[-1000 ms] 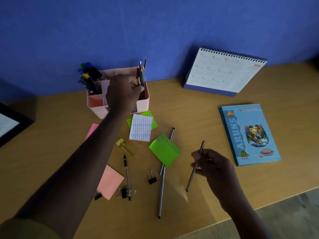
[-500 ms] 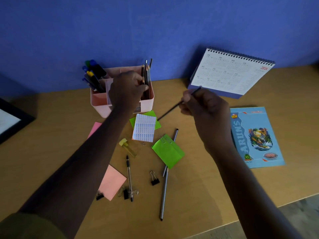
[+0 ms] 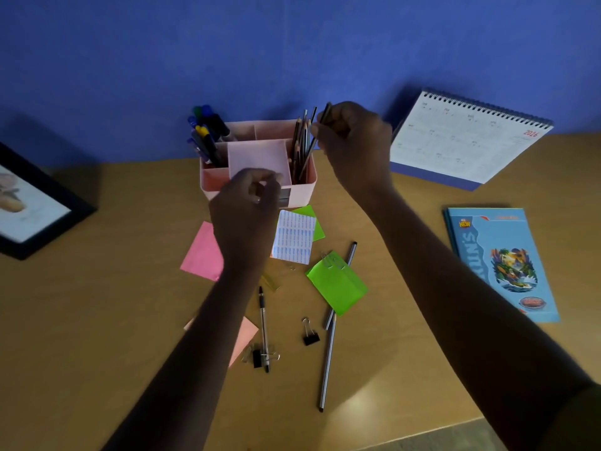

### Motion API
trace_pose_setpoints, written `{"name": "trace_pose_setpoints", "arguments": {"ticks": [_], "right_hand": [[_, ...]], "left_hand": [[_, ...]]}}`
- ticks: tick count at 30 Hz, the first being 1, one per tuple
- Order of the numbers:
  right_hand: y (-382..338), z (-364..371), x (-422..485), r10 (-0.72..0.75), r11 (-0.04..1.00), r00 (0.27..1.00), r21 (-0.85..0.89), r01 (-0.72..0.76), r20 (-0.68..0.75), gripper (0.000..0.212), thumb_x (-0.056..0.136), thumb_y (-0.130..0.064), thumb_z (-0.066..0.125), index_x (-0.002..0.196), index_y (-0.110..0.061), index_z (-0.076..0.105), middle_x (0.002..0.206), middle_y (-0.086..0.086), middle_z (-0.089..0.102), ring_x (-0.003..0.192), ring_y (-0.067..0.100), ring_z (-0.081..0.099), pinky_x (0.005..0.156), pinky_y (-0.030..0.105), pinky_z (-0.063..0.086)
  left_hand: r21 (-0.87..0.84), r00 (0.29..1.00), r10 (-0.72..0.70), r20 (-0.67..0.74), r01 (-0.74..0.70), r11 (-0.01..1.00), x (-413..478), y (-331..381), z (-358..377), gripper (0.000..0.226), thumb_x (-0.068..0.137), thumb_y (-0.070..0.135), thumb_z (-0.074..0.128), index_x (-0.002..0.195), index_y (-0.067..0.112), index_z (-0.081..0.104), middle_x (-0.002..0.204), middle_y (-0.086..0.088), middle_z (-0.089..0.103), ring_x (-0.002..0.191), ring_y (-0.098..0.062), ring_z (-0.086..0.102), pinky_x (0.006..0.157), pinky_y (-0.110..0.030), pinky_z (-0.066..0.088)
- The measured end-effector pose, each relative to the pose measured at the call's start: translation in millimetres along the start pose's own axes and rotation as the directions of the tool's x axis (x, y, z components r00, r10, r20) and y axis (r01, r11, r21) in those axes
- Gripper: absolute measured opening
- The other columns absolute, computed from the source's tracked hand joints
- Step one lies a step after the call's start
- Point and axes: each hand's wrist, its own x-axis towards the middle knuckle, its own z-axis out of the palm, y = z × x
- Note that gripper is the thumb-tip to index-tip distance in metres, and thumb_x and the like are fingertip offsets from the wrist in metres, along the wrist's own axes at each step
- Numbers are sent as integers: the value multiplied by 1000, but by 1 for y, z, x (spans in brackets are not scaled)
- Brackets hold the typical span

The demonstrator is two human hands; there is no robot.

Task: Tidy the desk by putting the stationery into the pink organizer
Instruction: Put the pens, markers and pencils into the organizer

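The pink organizer (image 3: 305, 187) stands at the back of the desk, with markers (image 3: 205, 131) in its left compartment and pencils (image 3: 300, 143) in its right. My right hand (image 3: 356, 148) pinches a dark pencil (image 3: 322, 120), whose lower end is among the pencils in the right compartment. My left hand (image 3: 247, 209) hovers in front of the organizer with loosely curled fingers and nothing visible in it. Loose on the desk lie a pen (image 3: 264, 323), two grey pencils (image 3: 327, 362), green notes (image 3: 336, 286), pink notes (image 3: 202, 252), a label sheet (image 3: 294, 237) and a binder clip (image 3: 310, 335).
A desk calendar (image 3: 461, 141) leans at the back right. A blue notebook (image 3: 500, 258) lies at the right. A black picture frame (image 3: 29, 203) sits at the left edge. Another binder clip (image 3: 257, 358) and paper clips lie by the pen's tip. The desk's front edge runs at the lower right.
My right hand carried the dark pencil up from the desk to the organizer's right compartment. My left hand drew back from the pencils to the organizer's front.
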Motion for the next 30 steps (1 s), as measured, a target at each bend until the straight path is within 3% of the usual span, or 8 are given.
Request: {"name": "trace_pose_setpoints", "arguments": {"ticks": [4,10,14,19,24,30], "right_hand": [[12,16,0,-13,996,998,-91,18,59,16,92,-20,76,81,-8,71,73,0,71,64,16,64,59,37,52],[21,33,5,1,985,996,-174,15,89,10,91,-19,73,84,-12,73,77,-2,72,67,14,66,64,42,57],[21,42,12,44,976,995,-218,-25,86,14,90,-23,72,82,-12,74,76,1,73,67,18,69,64,46,60],[18,42,15,68,964,996,-262,-51,54,14,90,-26,77,80,-17,75,72,-6,71,62,9,66,61,38,60],[21,23,-10,64,980,994,-191,-46,88,21,93,-30,80,79,-15,74,69,-6,71,59,10,69,63,35,61],[45,-4,-61,202,969,967,-173,-175,153,16,91,-31,79,82,-17,77,65,-8,70,60,15,70,67,42,62]], "left_hand": [[-20,994,-82,67,84,996,-43,-4,-13,14,99,29,73,99,18,82,87,9,79,78,-6,73,76,-31,59],[-17,962,-222,160,228,974,-105,-9,-19,4,95,25,79,93,23,82,86,14,78,79,-1,71,74,-27,54],[24,934,-234,270,236,971,-146,-14,-17,2,94,27,80,94,25,79,85,15,77,74,-1,69,70,-32,56],[161,858,-288,425,242,957,-201,-15,-11,19,86,44,82,90,29,71,82,15,73,74,-1,67,69,-32,57],[300,797,-386,465,269,915,-235,-13,-7,27,84,52,81,90,30,66,86,16,71,80,-6,68,73,-29,54],[396,794,-346,500,146,907,-236,-11,-2,22,94,50,73,97,28,74,97,12,77,90,-11,73,75,-33,54]]}}
